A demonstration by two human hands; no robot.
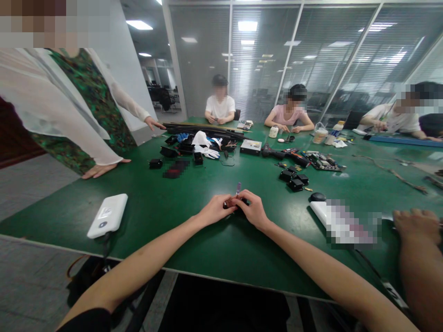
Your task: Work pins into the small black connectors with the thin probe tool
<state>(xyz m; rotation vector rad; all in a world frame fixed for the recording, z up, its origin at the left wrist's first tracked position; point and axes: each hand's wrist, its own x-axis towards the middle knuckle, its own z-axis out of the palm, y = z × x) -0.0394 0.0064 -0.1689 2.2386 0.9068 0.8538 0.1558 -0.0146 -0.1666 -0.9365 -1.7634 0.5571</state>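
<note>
My left hand point(217, 209) and my right hand point(251, 207) meet over the middle of the green table point(194, 249), fingers closed around something small and dark that they mostly hide. Between the fingertips a small purplish piece point(238, 187) stands upright. Which hand holds it I cannot make out. Beyond my right hand lie several black boxes point(296, 184), apart from it.
A white device point(108, 216) with a cable lies at left, a phone-like device point(320, 214) at right. Farther back are white gloves point(209, 153), a metal box point(251, 147) and a circuit board point(323, 161). A person's hands rest at left; another person's hand point(417, 226) is at right.
</note>
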